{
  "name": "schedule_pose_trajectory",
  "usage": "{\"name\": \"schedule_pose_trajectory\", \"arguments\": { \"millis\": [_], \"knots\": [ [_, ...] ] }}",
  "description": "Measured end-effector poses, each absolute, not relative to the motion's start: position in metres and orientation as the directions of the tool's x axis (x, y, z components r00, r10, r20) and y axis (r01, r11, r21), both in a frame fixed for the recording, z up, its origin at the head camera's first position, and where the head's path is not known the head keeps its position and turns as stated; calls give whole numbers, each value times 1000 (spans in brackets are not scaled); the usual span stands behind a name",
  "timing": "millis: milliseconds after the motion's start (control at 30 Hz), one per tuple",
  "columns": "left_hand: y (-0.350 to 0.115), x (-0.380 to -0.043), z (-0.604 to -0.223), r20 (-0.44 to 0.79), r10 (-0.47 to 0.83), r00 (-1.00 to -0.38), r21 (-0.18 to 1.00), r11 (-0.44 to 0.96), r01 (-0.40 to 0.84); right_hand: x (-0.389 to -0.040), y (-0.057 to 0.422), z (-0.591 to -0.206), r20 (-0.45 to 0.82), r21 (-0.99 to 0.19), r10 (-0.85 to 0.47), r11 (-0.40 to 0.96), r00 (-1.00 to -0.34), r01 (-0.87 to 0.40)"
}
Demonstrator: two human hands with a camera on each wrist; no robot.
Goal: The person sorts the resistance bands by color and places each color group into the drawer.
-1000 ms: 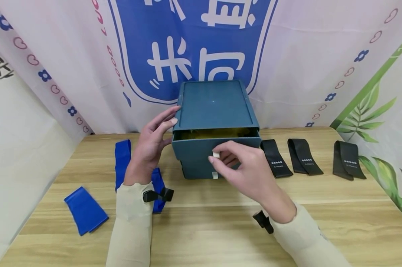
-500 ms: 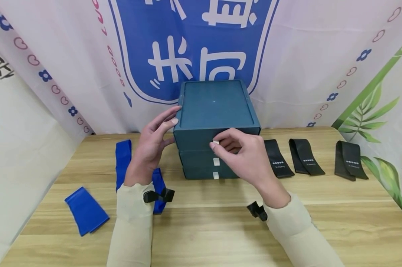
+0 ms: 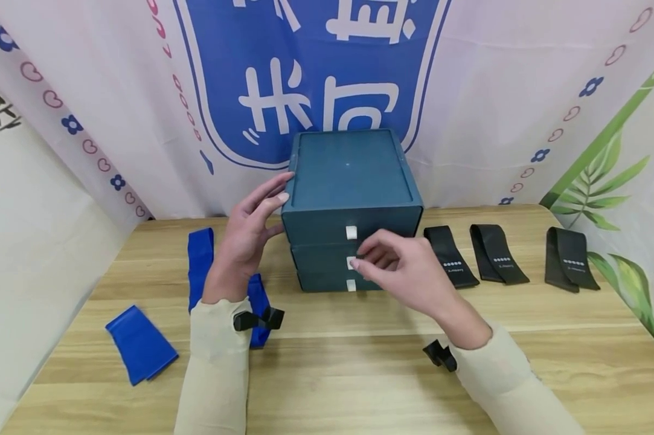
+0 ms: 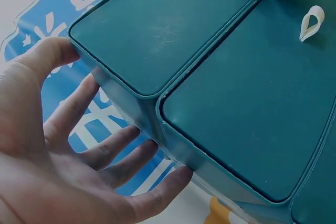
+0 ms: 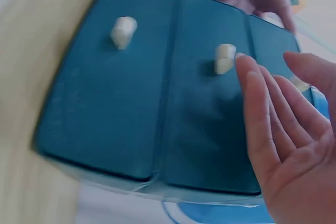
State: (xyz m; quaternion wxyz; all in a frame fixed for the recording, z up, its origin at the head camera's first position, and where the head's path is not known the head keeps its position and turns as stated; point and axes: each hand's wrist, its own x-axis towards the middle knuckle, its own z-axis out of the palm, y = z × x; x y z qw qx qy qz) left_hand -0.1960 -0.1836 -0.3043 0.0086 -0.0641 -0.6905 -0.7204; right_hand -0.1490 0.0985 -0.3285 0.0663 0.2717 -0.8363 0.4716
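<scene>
A dark teal cabinet with three stacked drawers stands on the table, each drawer front bearing a small whitish pull tab. All the drawers sit closed. My left hand rests its spread fingertips against the cabinet's left side, as the left wrist view also shows. In front of the drawers, my right hand has its thumb and bent fingers parted. Its fingertips are right by the middle pull tab, below the top pull tab. The bottom pull tab hangs uncovered beneath.
Blue folded bands lie at left, one band apart and others near or under my left forearm. Three black folded bands, one of them this band, lie right of the cabinet. A printed curtain hangs behind the wooden table.
The top drawer, partly out with something yellow inside a second ago, has been pushed in. My right hand has released its tab and moved down to the middle one. The left hand stays put.
</scene>
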Motion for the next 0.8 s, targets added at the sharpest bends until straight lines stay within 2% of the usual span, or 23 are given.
{"name": "schedule_pose_trajectory", "arguments": {
  "millis": [200,533,800],
  "knots": [
    [-184,-196,-304,102,74,-992,994,-45,99,-155,95,-345,254,-756,-480,443,-840,-481],
    [-185,-195,-301,101,72,-992,994,-43,98,-153,92,-348,236,-736,-494,471,-837,-486],
    [-185,-195,-302,95,75,-993,995,-50,92,-136,102,-349,219,-725,-548,463,-807,-511]
  ]
}}
